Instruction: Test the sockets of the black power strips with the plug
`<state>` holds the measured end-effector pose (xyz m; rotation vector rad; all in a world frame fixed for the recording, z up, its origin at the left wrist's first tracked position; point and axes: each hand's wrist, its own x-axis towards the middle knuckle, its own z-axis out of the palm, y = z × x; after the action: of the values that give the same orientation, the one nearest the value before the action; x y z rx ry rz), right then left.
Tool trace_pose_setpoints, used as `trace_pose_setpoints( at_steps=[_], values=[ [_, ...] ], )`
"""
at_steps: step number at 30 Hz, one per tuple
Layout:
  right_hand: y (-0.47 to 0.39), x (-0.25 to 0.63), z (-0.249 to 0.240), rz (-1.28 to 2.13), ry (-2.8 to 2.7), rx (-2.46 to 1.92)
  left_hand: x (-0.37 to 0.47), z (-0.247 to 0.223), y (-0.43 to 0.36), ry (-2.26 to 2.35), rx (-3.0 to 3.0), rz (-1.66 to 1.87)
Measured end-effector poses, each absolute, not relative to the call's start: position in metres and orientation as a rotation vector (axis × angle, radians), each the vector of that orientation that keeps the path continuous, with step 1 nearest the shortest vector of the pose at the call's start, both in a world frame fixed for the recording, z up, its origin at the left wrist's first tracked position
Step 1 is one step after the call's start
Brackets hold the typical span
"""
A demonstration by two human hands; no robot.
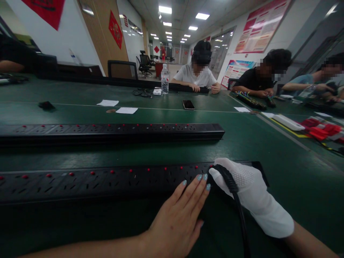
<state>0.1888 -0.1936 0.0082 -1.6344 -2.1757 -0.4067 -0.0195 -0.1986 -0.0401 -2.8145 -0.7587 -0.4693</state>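
Note:
A long black power strip (pixel 113 182) with a row of red buttons lies across the table in front of me. My left hand (pixel 180 215) is bare and rests with fingers stretched out against the strip near its right end. In a white dotted glove, my right hand (pixel 247 190) is closed around a black power plug (pixel 224 175) at the strip's last sockets. The plug's thick cord runs down toward me. Whether its pins are fully in the socket is hidden by the hand. Farther back, a second black power strip (pixel 129 132) lies parallel, touched by neither hand.
Paper slips (pixel 126 110), a phone (pixel 188 104) and a water bottle (pixel 165 79) are on the green table (pixel 161 152) beyond the strips. Red parts (pixel 322 129) and a white strip (pixel 288 122) lie at the right. A person (pixel 199 71) sits opposite; others sit at the right.

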Motion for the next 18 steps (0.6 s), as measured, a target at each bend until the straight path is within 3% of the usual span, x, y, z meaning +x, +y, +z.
trace_pose_setpoints(
  at_steps=[18],
  values=[
    [-0.1929,0.1884,0.0116,-0.29,-2.19,-1.659,-0.0221,-0.0349,-0.1978,-0.705,-2.814,-0.455]
  ],
)
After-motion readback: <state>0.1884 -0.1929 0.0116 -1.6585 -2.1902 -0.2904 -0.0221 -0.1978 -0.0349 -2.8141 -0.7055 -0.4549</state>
